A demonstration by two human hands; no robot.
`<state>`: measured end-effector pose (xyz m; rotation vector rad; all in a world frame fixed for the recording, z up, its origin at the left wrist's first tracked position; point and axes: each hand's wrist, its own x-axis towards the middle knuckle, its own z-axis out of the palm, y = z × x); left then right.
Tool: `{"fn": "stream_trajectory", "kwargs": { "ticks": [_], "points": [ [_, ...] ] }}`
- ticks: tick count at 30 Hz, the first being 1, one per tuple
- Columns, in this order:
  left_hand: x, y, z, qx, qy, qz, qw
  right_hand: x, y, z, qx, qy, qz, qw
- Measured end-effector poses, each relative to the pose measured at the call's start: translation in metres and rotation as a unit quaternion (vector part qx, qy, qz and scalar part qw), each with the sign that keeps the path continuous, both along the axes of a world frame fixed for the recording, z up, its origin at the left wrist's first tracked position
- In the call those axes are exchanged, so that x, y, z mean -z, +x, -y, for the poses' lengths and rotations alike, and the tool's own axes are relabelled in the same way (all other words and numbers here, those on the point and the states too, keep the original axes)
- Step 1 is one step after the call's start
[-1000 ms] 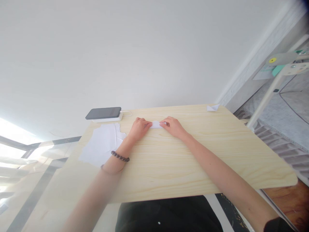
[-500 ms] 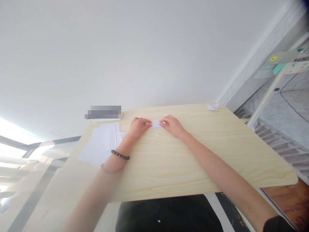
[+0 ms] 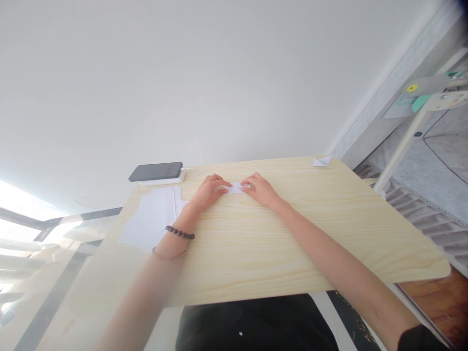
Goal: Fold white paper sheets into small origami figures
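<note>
A small folded piece of white paper (image 3: 235,188) lies on the wooden table, held between my two hands. My left hand (image 3: 211,191) has its thumb and fingers closed on the paper's left end. At the right end, the thumb and forefinger of my right hand (image 3: 260,189) pinch it. The paper's outer ends are partly covered by the fingers. Beside my left forearm, which wears a dark bead bracelet (image 3: 180,233), lies a pile of white paper sheets (image 3: 151,217).
A dark-screened phone (image 3: 156,171) with a white cable rests on a white block at the back left. At the back right corner of the table (image 3: 292,263) sits a folded white paper (image 3: 321,161). A wall rises behind; a pale metal post (image 3: 402,146) stands at the right.
Both hands stay on the small paper with only slight finger shifts. My left wrist has moved a little to the left. The phone's area, blurred out before, now shows clearly.
</note>
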<state>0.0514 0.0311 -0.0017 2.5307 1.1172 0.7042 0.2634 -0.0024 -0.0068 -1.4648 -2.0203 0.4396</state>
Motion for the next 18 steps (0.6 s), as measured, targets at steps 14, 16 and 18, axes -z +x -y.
{"fn": "stream_trajectory", "kwargs": {
  "ticks": [14,16,18],
  "points": [
    [-0.0067,0.0016,0.0085,0.057,0.021,-0.035,0.998,0.005,0.0002,0.0019,-0.003,0.048,0.031,0.998],
    [-0.0064,0.0034,0.0085,0.045,0.008,-0.026,0.999,0.0047,-0.0001,0.0024,0.0,0.05,0.036,0.998],
    [-0.0046,0.0049,0.0071,0.033,-0.001,-0.016,0.999,0.004,-0.0005,0.0028,0.003,0.052,0.041,0.998]
  ]
}}
